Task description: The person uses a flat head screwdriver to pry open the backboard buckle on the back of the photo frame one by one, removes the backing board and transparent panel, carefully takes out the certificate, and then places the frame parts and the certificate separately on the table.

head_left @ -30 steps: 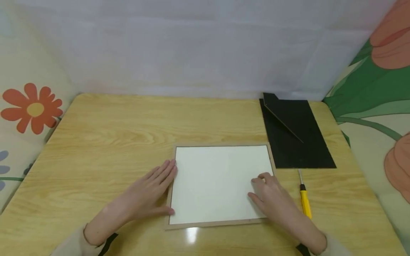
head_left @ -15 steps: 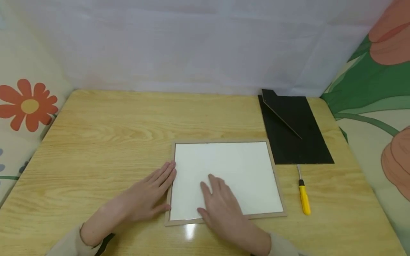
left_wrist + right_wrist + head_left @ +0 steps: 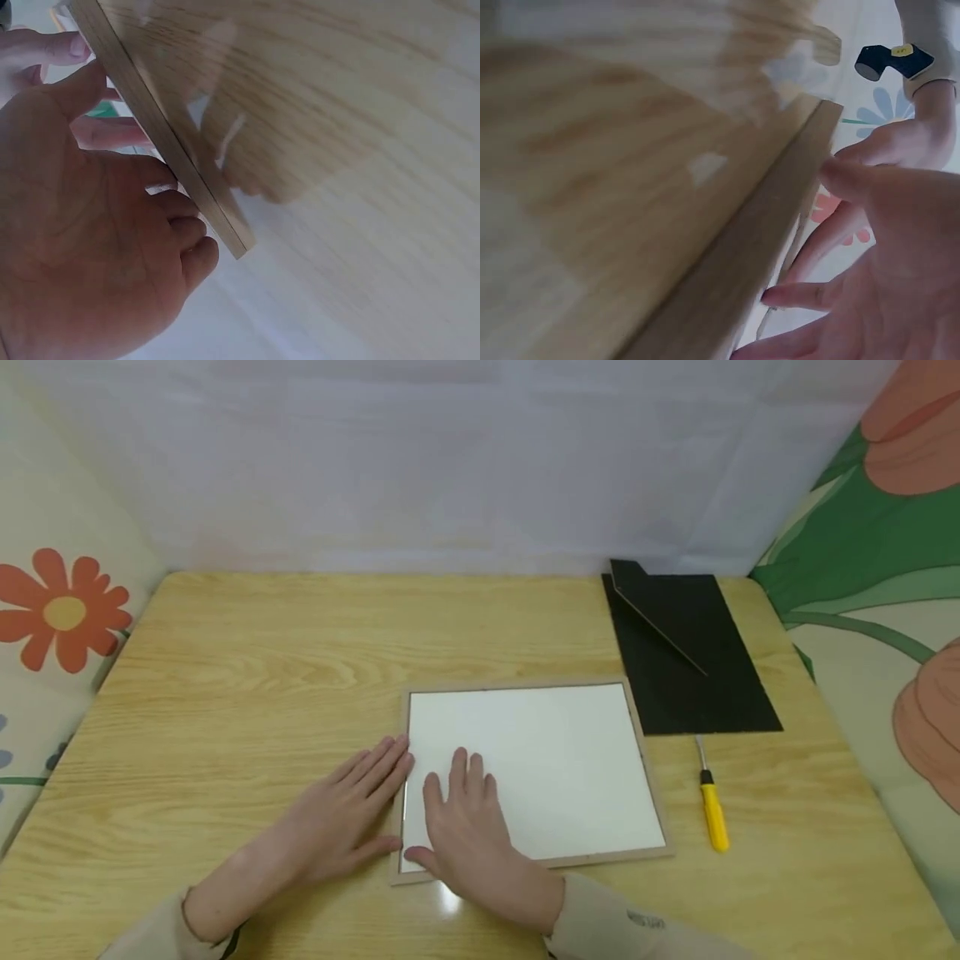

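The right hand (image 3: 468, 835) lies spread on the white sheet (image 3: 562, 768), its grip released, fingers extended, probably to press or smooth it. Alongside, the left hand (image 3: 348, 814) has its grip released too: straight fingers and thumb touch the left border of the frame (image 3: 615, 857), seemingly bracing it against sliding. The frame lies flat on the desk (image 3: 285, 668) in front of the person, bordering the sheet. The screwdriver (image 3: 715, 817) lies to its right, perhaps within easy reach. Farther back, the black board (image 3: 727, 702) rests with its flap (image 3: 630, 573) upward, likely set aside to leave working room.
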`<state>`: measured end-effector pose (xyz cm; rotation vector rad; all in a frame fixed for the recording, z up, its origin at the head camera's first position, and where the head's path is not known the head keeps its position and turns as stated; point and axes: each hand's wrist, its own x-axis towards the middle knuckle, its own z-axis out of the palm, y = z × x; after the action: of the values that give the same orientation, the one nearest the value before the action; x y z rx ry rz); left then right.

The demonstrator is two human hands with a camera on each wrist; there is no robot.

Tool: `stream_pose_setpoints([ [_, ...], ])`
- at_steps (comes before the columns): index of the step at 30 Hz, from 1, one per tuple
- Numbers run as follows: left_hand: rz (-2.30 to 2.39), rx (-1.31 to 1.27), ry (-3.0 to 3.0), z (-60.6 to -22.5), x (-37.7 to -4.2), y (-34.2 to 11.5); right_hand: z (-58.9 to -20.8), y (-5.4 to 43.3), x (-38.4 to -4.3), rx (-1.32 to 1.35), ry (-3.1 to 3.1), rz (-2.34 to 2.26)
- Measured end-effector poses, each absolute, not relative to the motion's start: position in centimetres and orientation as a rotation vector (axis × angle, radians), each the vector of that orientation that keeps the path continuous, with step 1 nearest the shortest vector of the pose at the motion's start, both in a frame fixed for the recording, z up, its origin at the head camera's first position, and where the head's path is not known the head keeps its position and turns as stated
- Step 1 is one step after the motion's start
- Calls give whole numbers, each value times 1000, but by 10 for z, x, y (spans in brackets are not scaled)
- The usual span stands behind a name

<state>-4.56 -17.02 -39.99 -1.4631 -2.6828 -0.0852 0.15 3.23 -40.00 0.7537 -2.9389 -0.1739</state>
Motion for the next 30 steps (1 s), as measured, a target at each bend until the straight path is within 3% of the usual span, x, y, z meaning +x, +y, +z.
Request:
stream_pose_setpoints([
  [18,-79,-1458,-2663,-396,-51,-171,-382,20,-5,715,-3220,-158],
  [30,-106,-1450,-2611,-398,-48,-173,-385,8,0,561,-3293,-382],
])
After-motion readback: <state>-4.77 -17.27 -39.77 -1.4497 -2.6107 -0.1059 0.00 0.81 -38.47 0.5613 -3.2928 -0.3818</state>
